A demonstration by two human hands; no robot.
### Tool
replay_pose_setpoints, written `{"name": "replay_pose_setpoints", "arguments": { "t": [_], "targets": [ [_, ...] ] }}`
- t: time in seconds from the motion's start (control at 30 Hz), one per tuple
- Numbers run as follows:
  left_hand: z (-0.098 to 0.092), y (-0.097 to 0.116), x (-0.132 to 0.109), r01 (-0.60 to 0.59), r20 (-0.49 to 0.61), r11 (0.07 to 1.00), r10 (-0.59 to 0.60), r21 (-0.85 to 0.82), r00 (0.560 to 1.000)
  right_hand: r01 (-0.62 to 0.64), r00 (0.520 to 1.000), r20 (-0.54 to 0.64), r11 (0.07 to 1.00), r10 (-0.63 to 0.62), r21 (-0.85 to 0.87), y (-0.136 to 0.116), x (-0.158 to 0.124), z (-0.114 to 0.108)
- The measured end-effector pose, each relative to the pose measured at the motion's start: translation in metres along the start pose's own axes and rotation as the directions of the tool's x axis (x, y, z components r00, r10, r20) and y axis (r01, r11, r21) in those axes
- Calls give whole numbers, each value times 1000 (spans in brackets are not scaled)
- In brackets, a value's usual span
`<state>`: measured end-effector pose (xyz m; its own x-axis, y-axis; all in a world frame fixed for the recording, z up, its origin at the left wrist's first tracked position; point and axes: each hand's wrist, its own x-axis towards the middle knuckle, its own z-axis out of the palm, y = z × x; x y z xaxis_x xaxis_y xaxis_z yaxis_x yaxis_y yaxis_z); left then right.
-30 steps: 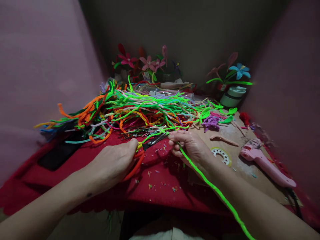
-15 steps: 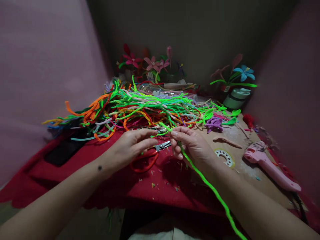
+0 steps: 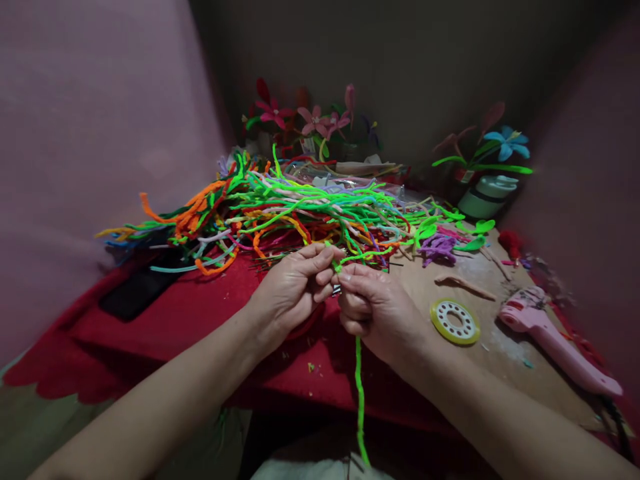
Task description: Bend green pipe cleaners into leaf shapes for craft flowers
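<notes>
A bright green pipe cleaner (image 3: 359, 393) runs between my hands and hangs down toward my lap. My left hand (image 3: 303, 283) pinches its upper part between thumb and forefinger. Close beside it, my right hand (image 3: 373, 300) is closed on the same pipe cleaner, with the fingers curled in. A short green end sticks up between the fingertips. Behind and below the hands, the scissors (image 3: 336, 290) lie on the red cloth, mostly hidden; a bit of blade shows between the hands.
Many coloured pipe cleaners (image 3: 310, 200) are heaped at the back. A black phone (image 3: 135, 293) lies left. To the right are a tape roll (image 3: 455, 321), a pink glue gun (image 3: 560, 340), purple pieces (image 3: 439, 248) and green leaf shapes (image 3: 480, 233). Pipe-cleaner flowers (image 3: 313, 122) stand behind.
My left hand has moved right and closed on the green pipe cleaner next to my right hand. The hanging length now falls straighter down. The view has shifted slightly, and the hands cover more of the scissors.
</notes>
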<state>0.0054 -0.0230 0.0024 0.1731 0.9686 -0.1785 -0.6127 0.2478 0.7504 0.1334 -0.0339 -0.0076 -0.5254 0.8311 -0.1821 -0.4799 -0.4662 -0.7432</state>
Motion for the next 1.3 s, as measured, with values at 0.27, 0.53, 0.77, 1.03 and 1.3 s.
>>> {"name": "replay_pose_setpoints", "arguments": {
  "t": [0.27,0.53,0.77,1.03,1.3],
  "targets": [
    [0,1,0,55,20,997,-54,-52,998,-23,999,47,999,22,25,2,-1,2],
    [-2,3,-5,42,74,998,-38,-49,997,-50,997,65,996,46,69,9,-5,8],
    [-8,12,-5,-211,33,918,212,336,977,2,1000,2,1000,-2,8,2,-4,1],
    [-36,18,-26,-200,234,-520,0,831,972,72,995,-68,997,-73,-9,-2,3,-10],
    [-38,18,-28,-250,266,-721,-95,646,959,78,995,-69,997,-78,-4,-4,7,-14]
  ]
}}
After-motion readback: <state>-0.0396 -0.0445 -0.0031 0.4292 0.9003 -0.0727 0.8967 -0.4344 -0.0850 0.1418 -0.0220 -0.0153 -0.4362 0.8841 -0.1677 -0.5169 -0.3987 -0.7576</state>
